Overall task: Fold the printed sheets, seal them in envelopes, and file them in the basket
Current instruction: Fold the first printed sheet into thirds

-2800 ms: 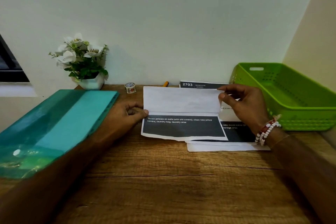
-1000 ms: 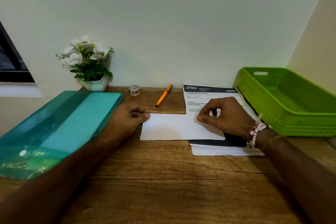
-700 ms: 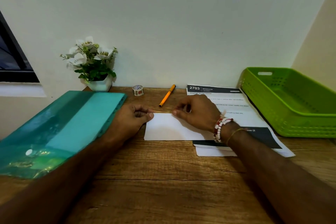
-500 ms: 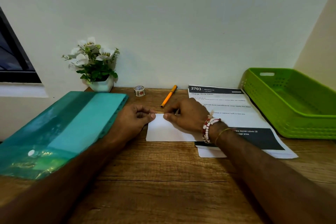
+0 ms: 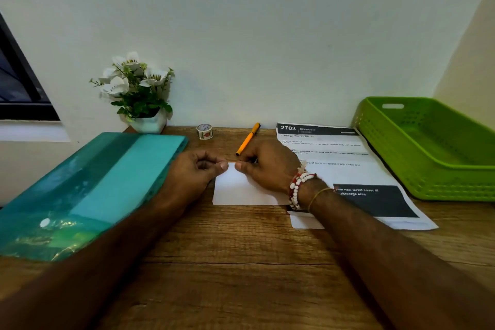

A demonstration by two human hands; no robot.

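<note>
Moved: the right hand [image 5: 267, 166] has slid left along the far edge of the folded sheet [image 5: 241, 190]. It now meets the left hand [image 5: 192, 171] at the far left corner, and more of the printed stack [image 5: 345, 171] lies uncovered.
Left grip: fingers curled in, thumb tip down on the sheet's far left corner, pinching it.
Right grip: thumb and forefinger pressed together on the sheet's far edge, just beside the left thumb; a beaded bracelet [image 5: 298, 187] sits at the wrist.
Folded sheet: blank white side up, flat on the counter [image 5: 241, 262], its right end lying over the printed stack.
Printed stack: headed "2703 BEDROOM", its right edge just beside the basket [image 5: 455, 169].
Basket: green, at the counter's right end by the wall.
Far edge: an orange pen [image 5: 247, 139], its tip near the right knuckles; a tape roll [image 5: 205, 131]; a flower pot [image 5: 139, 94].
Left side: a teal folder [image 5: 93, 182], touching the left hand.
</note>
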